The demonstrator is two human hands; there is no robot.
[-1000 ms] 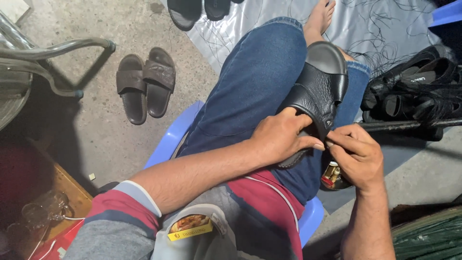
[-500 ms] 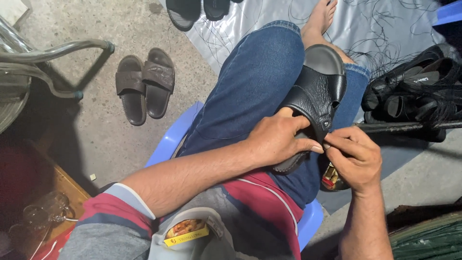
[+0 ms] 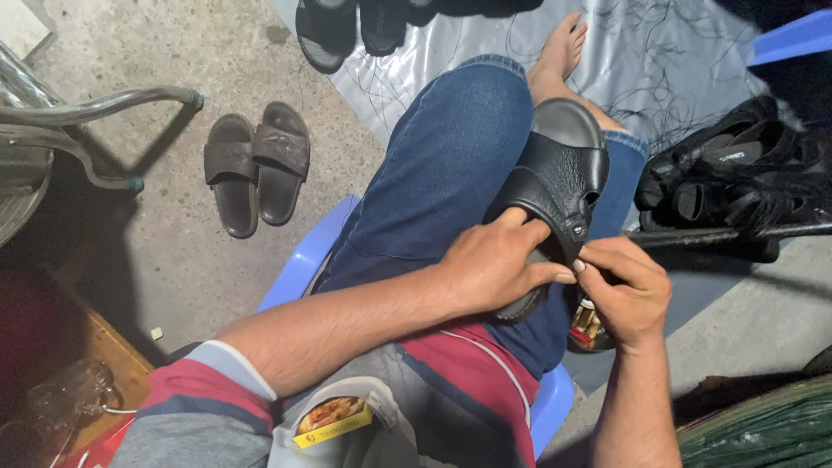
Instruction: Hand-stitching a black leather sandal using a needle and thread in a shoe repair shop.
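A black leather slide sandal (image 3: 559, 178) rests on my lap between my jeans-clad legs. My left hand (image 3: 494, 264) lies over its near end, fingers pressing it down and holding it. My right hand (image 3: 626, 290) pinches at the sandal's right edge beside the strap, fingertips closed together; whatever small thing it grips is too small to make out. I sit on a blue plastic stool (image 3: 299, 264).
A pair of brown slides (image 3: 256, 165) lies on the concrete at left. A pile of black sandals (image 3: 737, 178) sits at right with a dark rod (image 3: 728, 234) across it. More black sandals (image 3: 347, 26) lie at top on a shiny sheet (image 3: 659, 61). Metal chair legs (image 3: 87, 113) stand at left.
My right hand has crept slightly up along the sandal's edge toward the strap. My left hand keeps its hold on the sandal.
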